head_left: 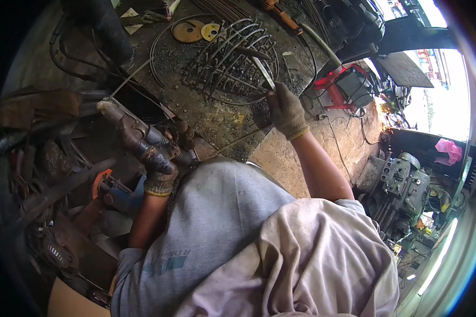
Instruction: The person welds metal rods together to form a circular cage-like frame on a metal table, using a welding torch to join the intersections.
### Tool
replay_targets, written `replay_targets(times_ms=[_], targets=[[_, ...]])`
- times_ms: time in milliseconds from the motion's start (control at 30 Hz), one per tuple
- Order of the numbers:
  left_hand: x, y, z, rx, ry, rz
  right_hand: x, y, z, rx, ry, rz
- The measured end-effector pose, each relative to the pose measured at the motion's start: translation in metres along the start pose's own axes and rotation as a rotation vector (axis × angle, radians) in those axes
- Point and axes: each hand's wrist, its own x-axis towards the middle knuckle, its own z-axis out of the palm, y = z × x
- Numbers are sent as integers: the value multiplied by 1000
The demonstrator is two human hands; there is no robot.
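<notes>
My right hand (287,110), in a grimy knit work glove, is closed around the near end of a flat silvery metal strip (263,73). The strip points away from me over a heap of bent steel rods (232,58) on the dark metal workbench (225,124). A dark brown piece lies at its far end; I cannot tell whether they are joined. To the left, my gloved left hand (160,180) is against a rusty bench vise (137,134) with a threaded screw. Dark metal hides its fingers, so its grip does not show.
Two cutting discs (188,31) and an orange power tool (283,17) lie at the bench's far side. Right of it stands a red plastic stool (330,87) bearing a grey box. Sparks (383,113) fly beyond. A greasy machine (404,177) stands right; scrap metal (58,158) crowds the left.
</notes>
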Motion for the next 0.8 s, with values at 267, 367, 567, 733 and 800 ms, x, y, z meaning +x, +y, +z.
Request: replay_targets(times_ms=[267, 367, 567, 733, 800], targets=[[-12, 11, 26, -96, -131, -11, -11, -45, -71, 113, -19, 202], [-8, 10, 24, -17, -189, 41, -10, -46, -87, 51, -23, 125], [-9, 11, 33, -53, -184, 31, -13, -46, -83, 228, -45, 252], [-14, 11, 29, -29, -124, 40, -17, -73, -71, 695, -131, 530], [-13, 13, 30, -4, -132, 57, -23, -85, -64, 808, -115, 564]])
